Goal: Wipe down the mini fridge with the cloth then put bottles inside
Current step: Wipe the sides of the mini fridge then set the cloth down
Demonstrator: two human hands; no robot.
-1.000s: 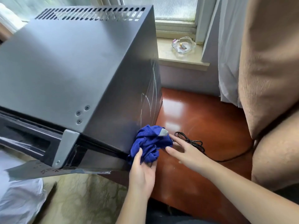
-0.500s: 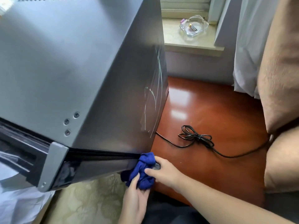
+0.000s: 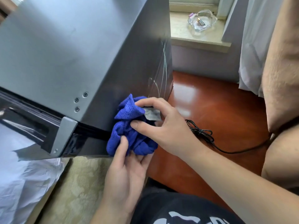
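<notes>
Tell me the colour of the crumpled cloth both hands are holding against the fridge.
The crumpled terry cloth is deep blue with a small grey tag, seen in the head view.

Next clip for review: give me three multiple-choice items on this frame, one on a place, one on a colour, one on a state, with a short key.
1. Where does the glass dish sit?
A. on the windowsill
B. on top of the mini fridge
C. on the wooden floor

2. What colour is the cloth?
A. white
B. blue
C. red

3. How is the cloth held?
A. it lies loose on the floor
B. one hand alone holds it
C. both hands grip it, bunched

Key:
1 A, the dish rests on the pale sill beyond the mini fridge.
2 B, the bunched fabric is deep blue.
3 C, the left hand cups it from below while the right hand pinches it from the side.
</notes>
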